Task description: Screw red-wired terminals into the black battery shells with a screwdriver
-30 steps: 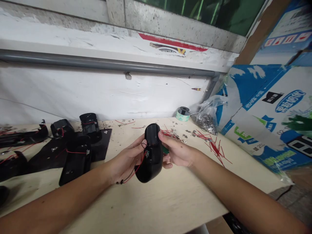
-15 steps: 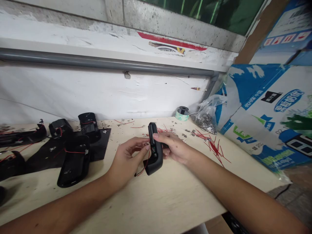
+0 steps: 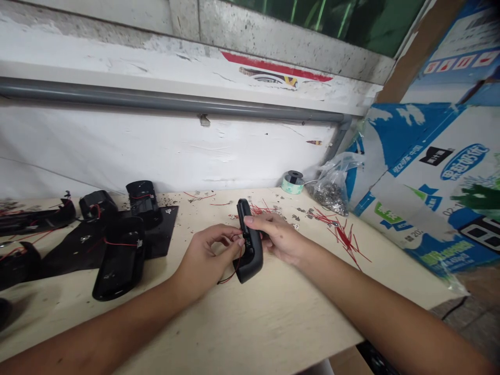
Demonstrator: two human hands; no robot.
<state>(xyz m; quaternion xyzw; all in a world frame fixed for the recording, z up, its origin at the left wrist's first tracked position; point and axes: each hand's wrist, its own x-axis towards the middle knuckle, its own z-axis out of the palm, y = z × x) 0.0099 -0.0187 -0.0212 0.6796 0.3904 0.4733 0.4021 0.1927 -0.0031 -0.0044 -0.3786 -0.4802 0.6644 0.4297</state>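
A black curved plastic housing (image 3: pixel 251 255) stands on edge over the wooden table (image 3: pixel 273 323), with a thin red wire (image 3: pixel 229 277) trailing from it. My right hand (image 3: pixel 279 238) grips the housing from the right, fingers wrapped over its top edge. My left hand (image 3: pixel 210 256) is at its left face, thumb and forefinger pinched at the wire and a small part inside the housing.
Several more black housings (image 3: pixel 117 255) with red wires lie on a black sheet at the left. Loose red wire pieces (image 3: pixel 344 234) and small metal parts are scattered at the right. A tape roll (image 3: pixel 292 182), a plastic bag of metal bits (image 3: pixel 332 190) and a printed cardboard box (image 3: pixel 429 187) stand at the back right.
The housing has been turned from facing me broadside to standing edge-on and lowered slightly. My left hand moved from cupping its underside to pinching at its left face.
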